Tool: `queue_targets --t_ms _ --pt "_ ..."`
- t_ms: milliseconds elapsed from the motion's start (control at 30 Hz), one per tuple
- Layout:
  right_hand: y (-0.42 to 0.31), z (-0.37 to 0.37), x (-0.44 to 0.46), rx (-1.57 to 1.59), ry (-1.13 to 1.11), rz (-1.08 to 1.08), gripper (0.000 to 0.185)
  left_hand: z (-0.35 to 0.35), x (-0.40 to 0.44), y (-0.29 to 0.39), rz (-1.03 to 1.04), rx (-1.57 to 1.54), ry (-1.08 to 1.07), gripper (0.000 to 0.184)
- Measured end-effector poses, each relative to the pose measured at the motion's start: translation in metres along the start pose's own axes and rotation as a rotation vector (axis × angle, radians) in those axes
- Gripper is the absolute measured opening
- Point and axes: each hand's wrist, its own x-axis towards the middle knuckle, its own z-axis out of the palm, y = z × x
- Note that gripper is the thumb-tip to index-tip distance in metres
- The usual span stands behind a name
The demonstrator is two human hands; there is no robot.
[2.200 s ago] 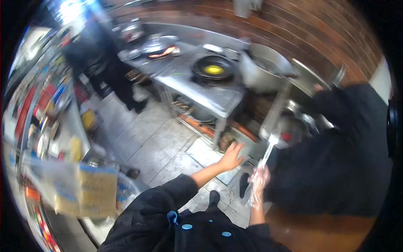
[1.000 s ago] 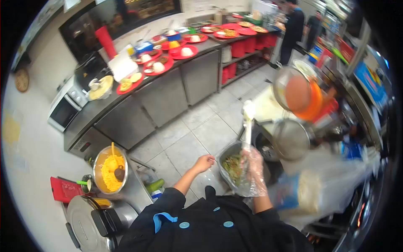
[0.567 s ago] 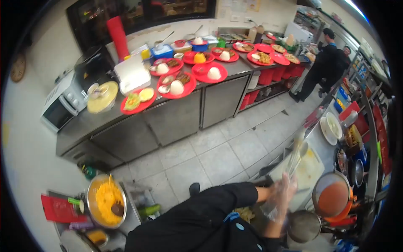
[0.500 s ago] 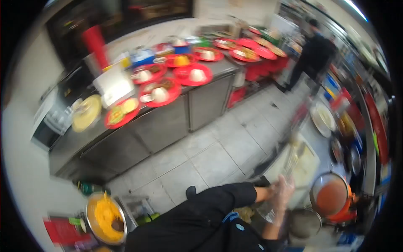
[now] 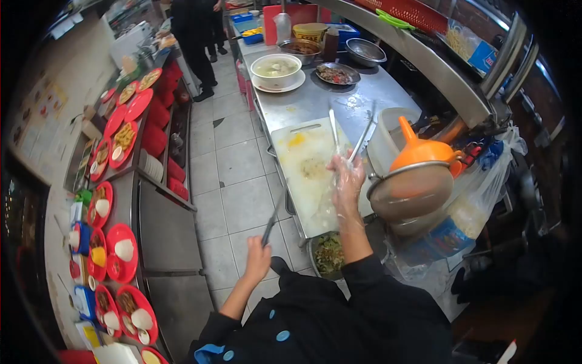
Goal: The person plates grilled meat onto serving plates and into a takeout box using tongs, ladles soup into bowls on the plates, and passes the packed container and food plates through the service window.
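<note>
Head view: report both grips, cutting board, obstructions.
Left grip holding knife; gloved right grip on tongs. Cutting board smeared yellow near its far end. Strainer sits close to right grip.

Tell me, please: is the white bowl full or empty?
Not empty: the white bowl holds pale food, visible inside its rim. How deep it goes, I cannot tell.

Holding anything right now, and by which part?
The left hand holds a knife by its dark handle. The gloved right hand grips what look like metal tongs by their near end.
</note>
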Motion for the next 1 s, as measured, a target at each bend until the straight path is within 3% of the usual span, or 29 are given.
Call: queue_targets --t_ms 200,333,467,533,567,633,700,733,800,933,1000 --pt "-0.019 0.047 0.069 0.283 0.376 -0.272 0.03 -0.066 0.007 -0.061 -0.242 0.1 0.109 0.018" --pt "-0.031 0.047 0.102 0.496 0.285 -0.455 0.015 -0.07 0.026 -0.117 -0.492 -0.091 0.149 0.02" --pt "-0.06 0.034 0.12 0.568 0.355 -0.475 0.017 -0.075 0.059 -0.115 -0.601 -0.198 0.11 0.02" --pt "-0.071 0.022 0.132 -0.796 0.672 -0.491 0.013 -0.074 0.067 -0.127 -0.486 -0.091 0.094 0.02" --pt "-0.07 0.009 0.141 -0.786 0.654 -0.495 0.013 -0.075 0.069 -0.132 -0.489 -0.098 0.114 0.02" --pt "-0.043 -0.032 0.169 -0.589 0.499 -0.791 0.015 -0.081 0.069 -0.14 -0.446 -0.101 0.147 0.023" --pt "-0.014 -0.035 0.194 -0.342 0.317 -1.063 0.016 -0.101 0.066 -0.108 -0.51 -0.208 0.2 0.025" --pt "-0.029 0.023 0.169 0.066 0.388 -0.703 0.021 -0.114 0.063 -0.093 -0.562 -0.302 0.218 0.027" --pt "0.017 0.071 0.134 0.084 0.261 -0.46 0.029 -0.135 0.054 -0.095 -0.53 -0.354 0.38 0.027" --pt "0.147 0.138 0.03 -0.059 -0.223 0.294 0.035 -0.216 0.017 -0.056 -0.361 -0.509 0.875 0.024" --pt "0.174 0.177 -0.046 -0.235 -0.494 0.545 0.046 -0.271 -0.025 -0.04 -0.335 -0.351 1.113 0.023"
